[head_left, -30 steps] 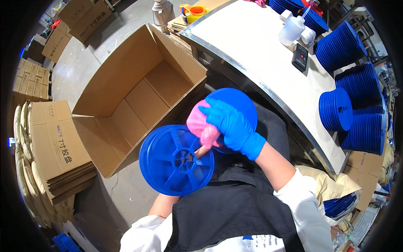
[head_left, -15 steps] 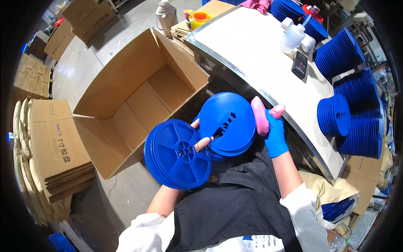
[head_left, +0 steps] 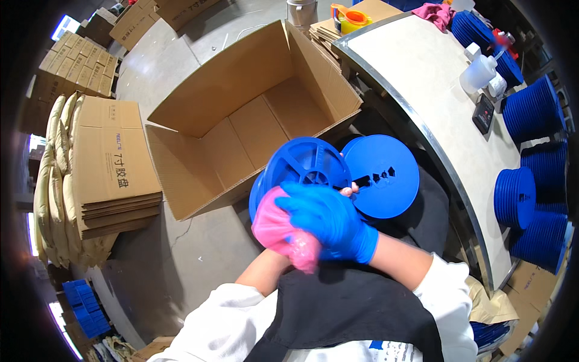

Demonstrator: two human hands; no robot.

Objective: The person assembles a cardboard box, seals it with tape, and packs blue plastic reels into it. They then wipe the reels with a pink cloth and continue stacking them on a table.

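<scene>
Two blue plastic reels are gripped together by my bare left hand (head_left: 349,190), most of which is hidden behind them. Its fingertips show between the spoked reel (head_left: 283,161) and the flat-faced reel (head_left: 383,202), which has a slotted centre. Over the near side of the spoked reel lies my right hand (head_left: 332,222), in a blue glove and blurred by motion. A pink cloth (head_left: 274,226) is bunched in its fingers, against the reel's rim. The lower part of that reel is covered by the glove and cloth.
An open cardboard box (head_left: 220,145) stands just beyond the reels. Flattened cartons (head_left: 114,151) are stacked at left. On the metal-edged table (head_left: 416,78) to the right are stacked blue reels (head_left: 512,199), a squeeze bottle (head_left: 478,75) and a dark handheld device (head_left: 482,114).
My right hand has swung left with the pink cloth, from beside the table onto the spoked reel. The reels have shifted right in the view, which has turned left.
</scene>
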